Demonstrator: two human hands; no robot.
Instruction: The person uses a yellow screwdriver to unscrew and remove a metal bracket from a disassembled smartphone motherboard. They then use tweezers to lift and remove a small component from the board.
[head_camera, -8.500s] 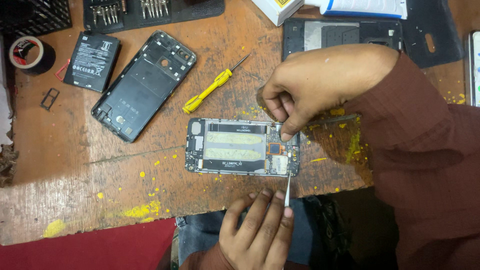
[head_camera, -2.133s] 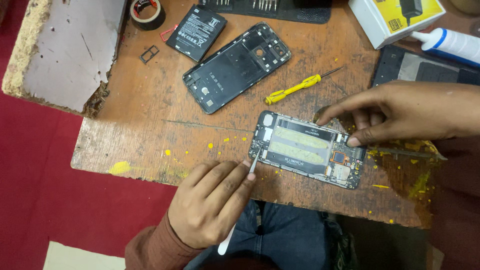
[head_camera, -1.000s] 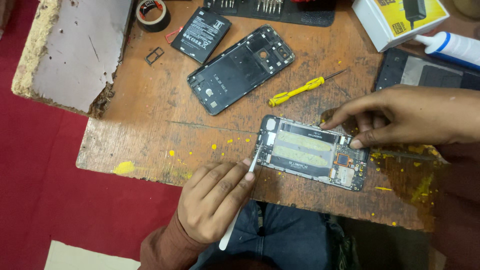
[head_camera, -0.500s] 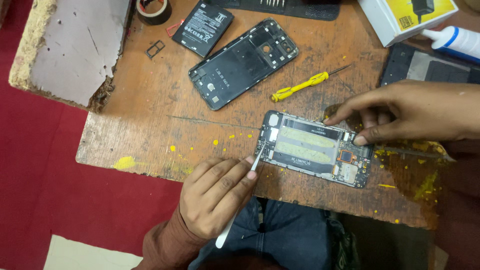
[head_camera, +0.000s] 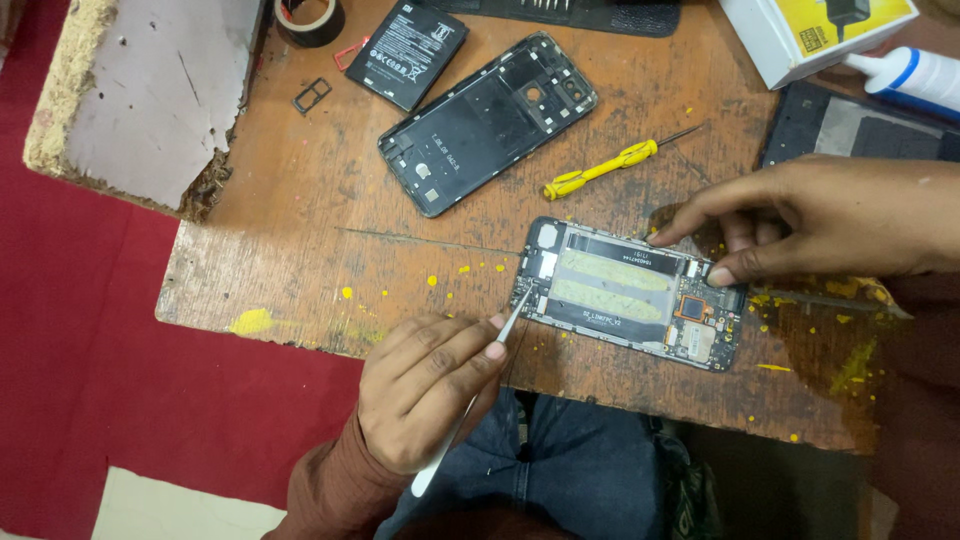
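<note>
Opened phone (head_camera: 630, 295) lay mid-bench w/ its insides up. Right hand (head_camera: 830, 215) pinned its top edge w/ fingertips, prob. to steady it. Left hand (head_camera: 430, 390) gripped a thin white tool (head_camera: 470, 400), tip at phone's left end.

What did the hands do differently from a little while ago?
The left hand took its thin white tool from the opened phone's near right edge to its left end. The right hand shifted from the lower right corner to the far edge. The yellow screwdriver and back cover stayed put.
</note>
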